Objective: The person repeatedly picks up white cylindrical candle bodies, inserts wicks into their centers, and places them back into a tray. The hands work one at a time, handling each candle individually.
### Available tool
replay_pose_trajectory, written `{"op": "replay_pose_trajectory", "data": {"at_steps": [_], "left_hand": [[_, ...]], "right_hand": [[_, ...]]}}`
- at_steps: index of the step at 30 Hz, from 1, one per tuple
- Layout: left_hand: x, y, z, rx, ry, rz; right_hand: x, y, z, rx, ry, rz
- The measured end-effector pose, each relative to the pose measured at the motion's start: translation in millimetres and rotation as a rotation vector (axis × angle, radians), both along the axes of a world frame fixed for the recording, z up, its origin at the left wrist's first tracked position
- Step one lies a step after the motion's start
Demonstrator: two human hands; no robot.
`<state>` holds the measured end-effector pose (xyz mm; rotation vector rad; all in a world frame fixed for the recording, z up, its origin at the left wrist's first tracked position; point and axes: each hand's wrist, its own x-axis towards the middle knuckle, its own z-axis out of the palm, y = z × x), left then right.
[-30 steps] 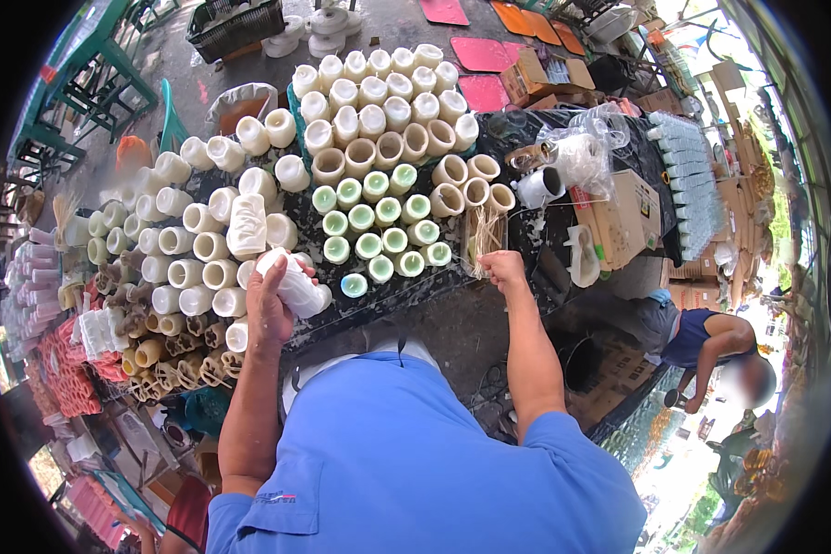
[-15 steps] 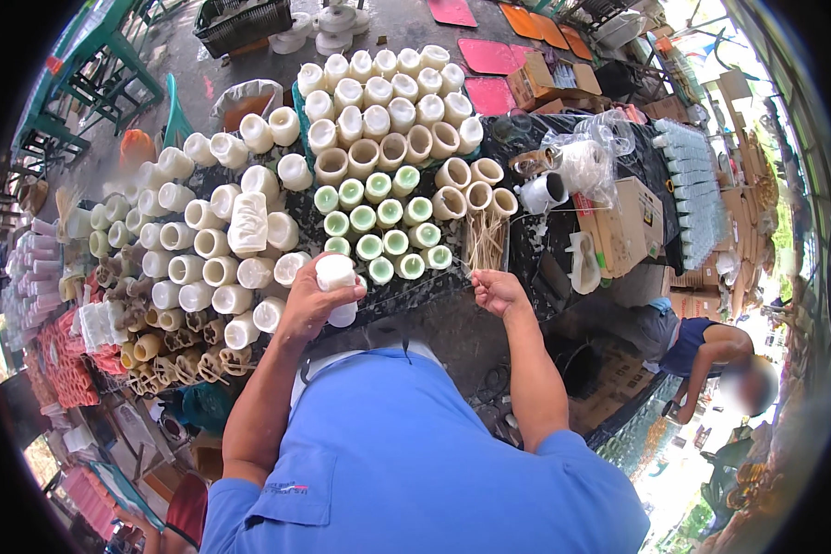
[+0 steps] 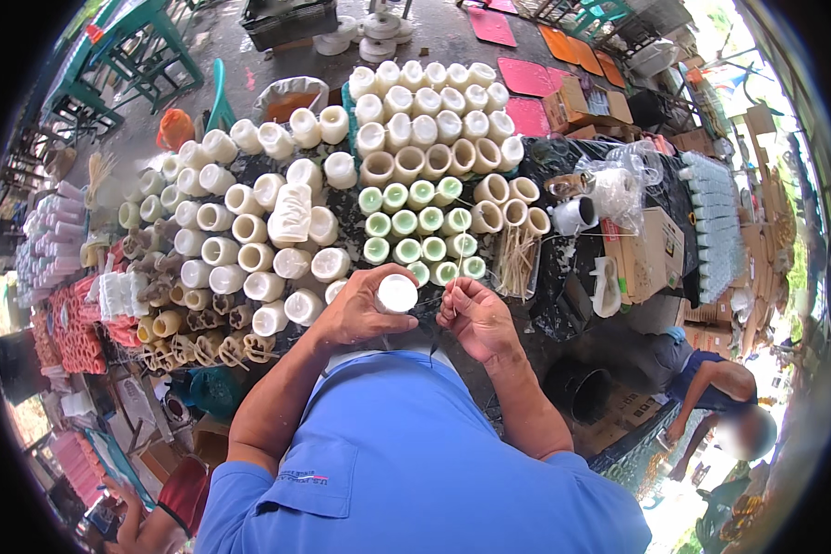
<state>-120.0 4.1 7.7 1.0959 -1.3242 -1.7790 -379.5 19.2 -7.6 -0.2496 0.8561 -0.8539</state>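
My left hand (image 3: 360, 312) is wrapped round a white cylindrical candle (image 3: 397, 294), whose round end faces up. Close by on its right, my right hand (image 3: 480, 321) pinches a thin pale stick (image 3: 461, 254) that points upward. Just beyond my hands stand rows of pale cups with green wax (image 3: 430, 220), some with thin stems in them. A bundle of similar sticks (image 3: 515, 263) lies in a tray to the right, below several hollow tan wax cylinders (image 3: 494, 189).
White candles (image 3: 291, 263) crowd the table's left side, and more fill a green crate (image 3: 425, 102) at the back. To the right are a plastic-wrapped roll (image 3: 614, 192), a cardboard box (image 3: 651, 245) and stacked glass containers (image 3: 711, 222). Another person (image 3: 711, 379) bends at the far right.
My right hand has come left from the stick bundle with a stick, close to my left hand. The candle has moved right and now shows its end. The whole view has shifted.
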Motion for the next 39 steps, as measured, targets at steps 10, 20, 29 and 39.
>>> {"op": "replay_pose_trajectory", "data": {"at_steps": [10,20,29,39], "left_hand": [[61,34,-15,0.222,0.014,0.417],[186,64,-48,0.255,0.066,0.911],[265,96,-30,0.368,0.598,1.137],[507,126,-45,0.096,-1.392,0.984]], "right_hand": [[72,-7,15,-0.344,0.266,0.249],[132,-11,-43,-0.198,0.317,0.365],[159,-4,-47,-0.168,0.376,0.447],[188,4,-51,-0.136,0.362,0.48]]}}
